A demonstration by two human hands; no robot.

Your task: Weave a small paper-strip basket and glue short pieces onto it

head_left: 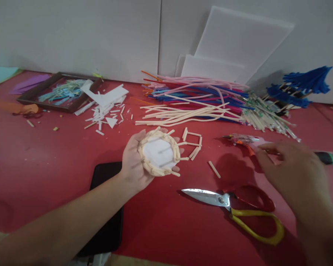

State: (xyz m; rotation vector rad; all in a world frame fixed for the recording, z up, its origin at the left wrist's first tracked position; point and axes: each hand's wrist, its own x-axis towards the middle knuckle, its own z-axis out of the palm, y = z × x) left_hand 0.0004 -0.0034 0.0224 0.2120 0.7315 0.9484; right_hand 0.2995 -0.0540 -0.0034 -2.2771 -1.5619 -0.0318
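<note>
My left hand (133, 159), palm up, cradles a small round basket (159, 152) with a white paper base. Cream rods are woven around its rim, and several short ends stick out. At the right, my right hand (294, 173) has its fingers bent at a small glue gun (241, 139) with a dark tip pointing left; the hand hides part of it. Scissors (220, 199) with one red and one yellow handle lie below. Between the hands are a little frame of cut cream sticks (192, 144) and one loose stick (214, 169).
Bundles of coloured rods (194, 90) and cream rods (180, 113) lie at the back. White scraps (108, 105) and a brown frame (44, 103) are at the left. A black phone (111, 225) lies under my left arm. A blue fringed piece (299, 88) stands back right.
</note>
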